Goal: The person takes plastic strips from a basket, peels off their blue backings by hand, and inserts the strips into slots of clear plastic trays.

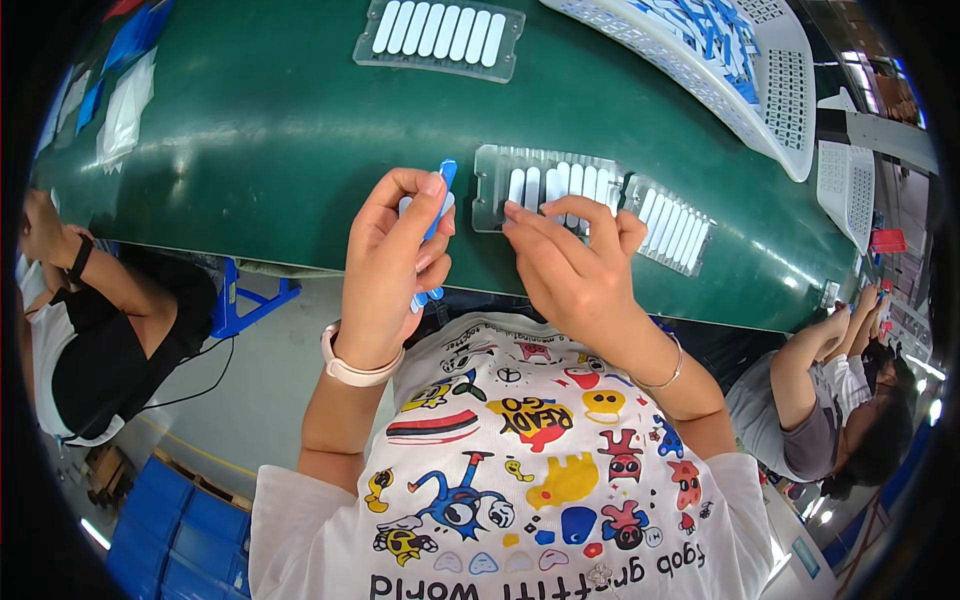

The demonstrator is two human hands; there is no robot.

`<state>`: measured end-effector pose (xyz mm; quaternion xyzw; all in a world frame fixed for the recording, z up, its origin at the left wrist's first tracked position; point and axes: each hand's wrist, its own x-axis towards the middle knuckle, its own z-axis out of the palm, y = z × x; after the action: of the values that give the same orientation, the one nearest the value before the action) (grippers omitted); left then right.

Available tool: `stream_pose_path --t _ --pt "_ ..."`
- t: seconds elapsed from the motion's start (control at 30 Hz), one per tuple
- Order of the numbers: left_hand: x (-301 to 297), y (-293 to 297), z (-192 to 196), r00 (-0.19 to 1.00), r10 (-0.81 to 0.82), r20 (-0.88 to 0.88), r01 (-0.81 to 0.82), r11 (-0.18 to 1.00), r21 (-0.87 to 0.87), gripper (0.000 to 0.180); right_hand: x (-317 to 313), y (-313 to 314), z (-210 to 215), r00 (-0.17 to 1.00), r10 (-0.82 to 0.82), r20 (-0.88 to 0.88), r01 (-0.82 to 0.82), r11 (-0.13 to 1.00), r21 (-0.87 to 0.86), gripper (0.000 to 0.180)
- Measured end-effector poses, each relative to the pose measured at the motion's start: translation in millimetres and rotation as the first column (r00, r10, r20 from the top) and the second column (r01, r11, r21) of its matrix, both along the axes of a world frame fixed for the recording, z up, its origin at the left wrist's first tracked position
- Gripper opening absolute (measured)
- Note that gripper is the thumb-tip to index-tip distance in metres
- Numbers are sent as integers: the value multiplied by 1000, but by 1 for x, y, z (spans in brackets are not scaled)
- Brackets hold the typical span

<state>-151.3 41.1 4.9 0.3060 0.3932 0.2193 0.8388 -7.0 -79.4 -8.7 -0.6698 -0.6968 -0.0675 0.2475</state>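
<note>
Left hand (392, 240): curled up over the green table (250, 160), and it's a proper grasp, thumb and fingers wrapped around a small bunch of blue-and-white strips (446, 178), some poking out above the thumb, more blue ends showing below the fist!
Right hand (580, 262): down at the middle tray (487, 180), thumb and forefinger spread apart, tips right at the white strips (563, 180); whether they pinch one or merely rest there, I cannot tell.
Middle tray: clear, ridged, with white strips standing side by side in a row, partly covered by those fingers. Thin plastic, by the look of it, so it probably flexes and skids; better steadied by the rim.
Right tray (709, 242): just beside it, set at a slant, a row of white strips in there too.
Far tray (511, 48): across the table, well apart, its white row in full view (and very neat it is).
White basket (790, 95): top right, perforated walls, a loose jumble of blue and white pieces inside.
Strip weight: light, I'd judge, several fitting one fist comfortably.
Strip feel: likely stiffish and smooth, so a loose bunch could slide and fan out.
Best hold: by the long edges, near one rounded end, gently, sparing the flat white face from scuffs.
</note>
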Motion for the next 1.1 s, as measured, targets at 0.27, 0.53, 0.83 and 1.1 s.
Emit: stream_pose_path --t 0.27,0.53,0.83,1.1 --pt "3 -3 3 999 -10 53 11 1000 -27 17 15 2 9 998 -55 32 56 998 -21 36" --pt "4 -6 3 1000 -13 26 14 999 -44 16 6 -4 3 966 -140 217 148 989 -20 29" --pt "0 -4 -1 995 15 103 -6 997 -83 14 20 -14 14 986 -111 125 128 982 -137 24" --pt "5 -6 -3 996 -33 86 40 996 -78 20 -9 -12 20 888 -97 450 214 953 -216 65"
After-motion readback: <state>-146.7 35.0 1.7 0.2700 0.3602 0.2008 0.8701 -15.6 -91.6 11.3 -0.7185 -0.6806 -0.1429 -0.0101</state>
